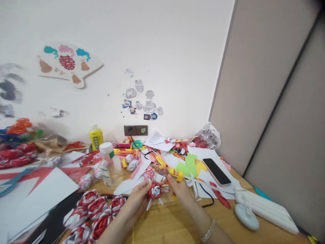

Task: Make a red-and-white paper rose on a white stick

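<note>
My left hand (138, 197) is closed around a red and white paper flower (155, 191), held a little above the wooden table. White pointed strips stick out below the flower. In my right hand (179, 188) is a yellow hot glue gun (176, 174), its front end pointing left above the flower. A white glue stick (203, 182) seems to run out of the gun's back toward the right. A pink paper flower (148, 174) lies just behind my left hand. Several finished red and white paper flowers (98, 206) sit left of my left forearm.
A clear jar with a white lid (109, 166) and a yellow bottle (95, 137) stand behind left. Paper scraps (188, 166) cover the back. To the right are a phone (217, 171), a white folded device (266, 208) and a black cord (209, 196). Blue scissors handles (15, 181) lie far left.
</note>
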`<act>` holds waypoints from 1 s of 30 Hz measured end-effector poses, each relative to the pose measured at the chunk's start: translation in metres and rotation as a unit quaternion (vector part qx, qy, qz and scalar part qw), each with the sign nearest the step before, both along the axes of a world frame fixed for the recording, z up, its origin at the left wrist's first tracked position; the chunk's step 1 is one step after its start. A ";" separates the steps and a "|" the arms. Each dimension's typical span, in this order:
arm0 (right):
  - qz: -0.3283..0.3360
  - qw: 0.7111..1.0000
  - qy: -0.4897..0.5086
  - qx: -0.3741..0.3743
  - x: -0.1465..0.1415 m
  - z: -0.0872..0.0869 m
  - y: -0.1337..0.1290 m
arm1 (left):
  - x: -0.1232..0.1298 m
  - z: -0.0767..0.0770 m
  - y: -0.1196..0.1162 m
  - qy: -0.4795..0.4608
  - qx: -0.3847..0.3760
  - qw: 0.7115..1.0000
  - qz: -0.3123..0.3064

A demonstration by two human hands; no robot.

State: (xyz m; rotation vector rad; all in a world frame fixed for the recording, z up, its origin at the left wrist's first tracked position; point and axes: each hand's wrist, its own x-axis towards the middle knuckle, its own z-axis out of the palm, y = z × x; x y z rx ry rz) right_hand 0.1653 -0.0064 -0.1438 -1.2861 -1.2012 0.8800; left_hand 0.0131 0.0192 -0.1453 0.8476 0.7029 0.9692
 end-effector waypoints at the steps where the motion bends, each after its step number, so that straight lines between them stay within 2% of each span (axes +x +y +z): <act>1: -0.002 1.000 0.001 0.002 0.000 -0.002 0.001 | 0.000 -0.001 0.001 -0.006 0.000 1.000 -0.008; 3: -0.007 1.000 0.001 0.002 -0.001 -0.006 0.003 | -0.001 -0.003 0.002 -0.020 -0.002 0.999 -0.027; 11: -0.016 0.999 -0.016 -0.027 -0.003 -0.006 0.003 | -0.001 -0.007 0.003 -0.020 0.000 0.999 -0.033; 21: -0.029 1.000 -0.011 -0.002 -0.004 -0.016 0.006 | -0.001 -0.009 0.004 -0.010 -0.013 0.999 -0.027; 30: -0.025 1.000 -0.002 -0.004 -0.006 -0.014 0.004 | -0.002 -0.014 0.006 -0.004 -0.016 1.000 -0.021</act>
